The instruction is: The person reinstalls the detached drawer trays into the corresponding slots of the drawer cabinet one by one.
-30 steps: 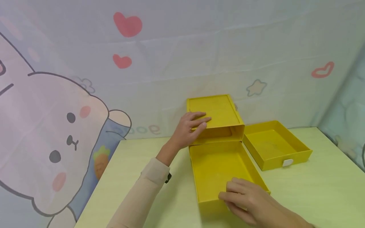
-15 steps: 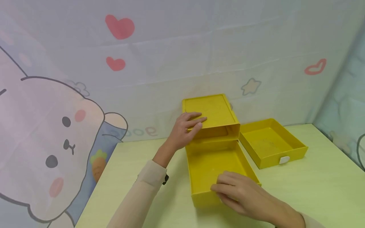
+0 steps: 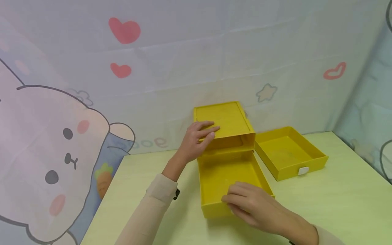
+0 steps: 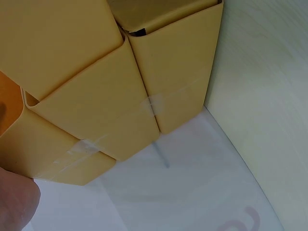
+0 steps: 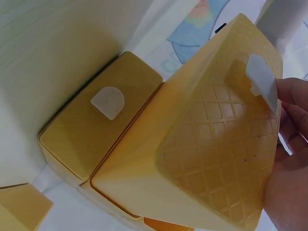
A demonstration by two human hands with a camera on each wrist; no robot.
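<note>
My left hand (image 3: 196,141) rests flat on top of the yellow drawer cabinet (image 3: 226,117), its thumb at the front edge of the uncovered top slot. Below that slot, a yellow drawer (image 3: 225,173) sticks well out of the cabinet. My right hand (image 3: 254,207) is at this drawer's front, and the right wrist view has its fingers pinching the white knob (image 5: 260,79) there. Under the pulled-out drawer, a lower drawer (image 5: 103,118) with its own white knob sits inside the cabinet. In the left wrist view the stacked cabinet sections (image 4: 178,72) show from the side.
A loose yellow drawer (image 3: 289,153) with a white knob lies on the pale table (image 3: 330,200), right of the cabinet. Behind the cabinet hangs a printed cloth (image 3: 171,68) with hearts and a cartoon bunny.
The pulled-out drawer has slid partway back toward the cabinet, my right hand moving with it. My left hand stays on the cabinet top. The head view has shifted slightly.
</note>
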